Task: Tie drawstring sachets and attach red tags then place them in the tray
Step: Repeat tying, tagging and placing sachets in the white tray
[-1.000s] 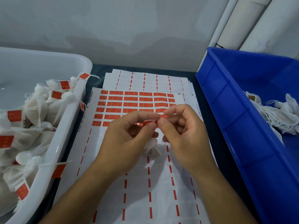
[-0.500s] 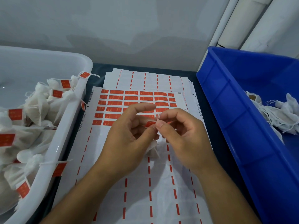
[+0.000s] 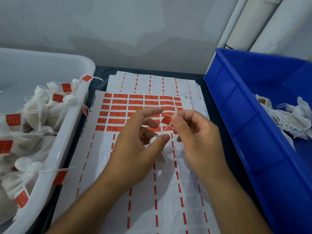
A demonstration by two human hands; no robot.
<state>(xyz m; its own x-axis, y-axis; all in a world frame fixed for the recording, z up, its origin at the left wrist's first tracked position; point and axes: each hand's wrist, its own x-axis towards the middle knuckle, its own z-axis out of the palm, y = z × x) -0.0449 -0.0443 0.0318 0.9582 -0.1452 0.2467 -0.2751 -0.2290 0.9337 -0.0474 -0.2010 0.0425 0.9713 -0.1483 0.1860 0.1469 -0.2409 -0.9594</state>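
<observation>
Sachet (image 3: 152, 141): small, soft, light, pinched in left hand (image 3: 135, 146). String (image 3: 166, 130) with red tag (image 3: 166, 119) pinched by right hand (image 3: 195, 134). Best held gently, by the string, probably.

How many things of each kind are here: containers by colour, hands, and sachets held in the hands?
White tray: 1
Blue bin: 1
Hands: 2, left hand and right hand
Held sachet: 1
Total: 5
</observation>
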